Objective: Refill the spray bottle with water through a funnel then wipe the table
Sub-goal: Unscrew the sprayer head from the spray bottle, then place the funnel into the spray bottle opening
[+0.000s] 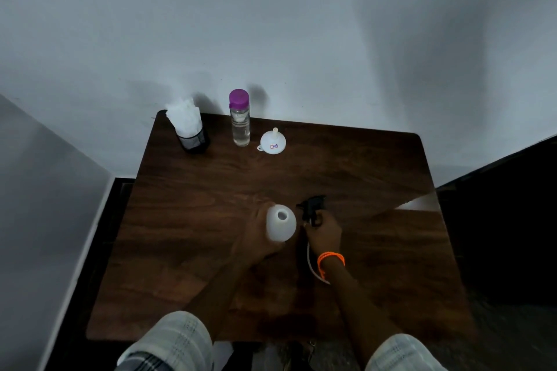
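Note:
A white spray bottle point(281, 222) with its neck open stands near the middle of the brown table point(193, 196); my left hand point(259, 235) grips its body. Just to its right, my right hand point(323, 235) holds the black spray head point(313, 208), which is off the bottle, its white dip tube point(310, 262) trailing down past my wrist. A white funnel point(272, 143) lies upside down at the back of the table. To the funnel's left stands a clear water bottle point(240, 120) with a purple cap.
A black mesh cup point(193, 140) stuffed with white tissues point(184, 116) stands at the table's back left corner. A pale wall runs right behind the table. Dark floor lies to the right and left of it.

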